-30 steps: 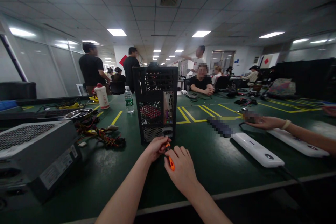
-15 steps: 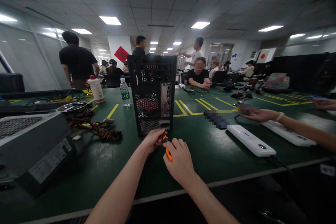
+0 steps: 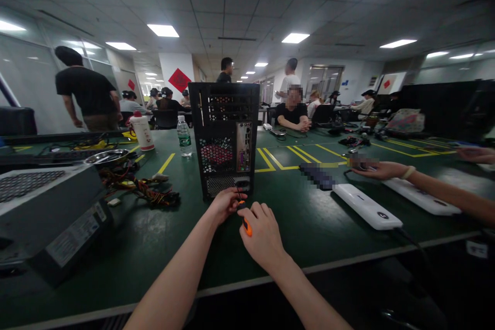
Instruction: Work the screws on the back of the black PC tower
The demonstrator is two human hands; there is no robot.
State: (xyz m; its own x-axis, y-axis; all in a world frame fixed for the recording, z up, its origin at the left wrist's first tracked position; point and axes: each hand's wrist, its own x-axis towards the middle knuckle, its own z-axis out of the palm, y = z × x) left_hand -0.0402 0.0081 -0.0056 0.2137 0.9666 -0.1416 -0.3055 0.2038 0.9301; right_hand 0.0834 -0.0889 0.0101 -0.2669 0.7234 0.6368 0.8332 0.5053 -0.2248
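A black computer case (image 3: 228,139) stands upright on the green table, its back with vents, ports and a power supply grille facing me. My right hand (image 3: 263,232) is closed round the handle of an orange and black screwdriver (image 3: 247,227). The thin shaft points up and away, toward the case's lower edge by the power socket. My left hand (image 3: 226,205) has its fingers curled in at the shaft, close in front of the power supply grille. Where the screwdriver's tip rests I cannot make out.
Left lies a grey power supply unit (image 3: 54,216) with a bundle of cables (image 3: 143,191) and a metal bowl (image 3: 106,157). Behind stand a water bottle (image 3: 184,136) and a white cup (image 3: 142,131). White power banks (image 3: 365,206) and another person's hand (image 3: 381,170) are at right.
The screwdriver and my right hand have shifted slightly left, and more of the shaft shows between my left fingers. A person in the background has walked left.
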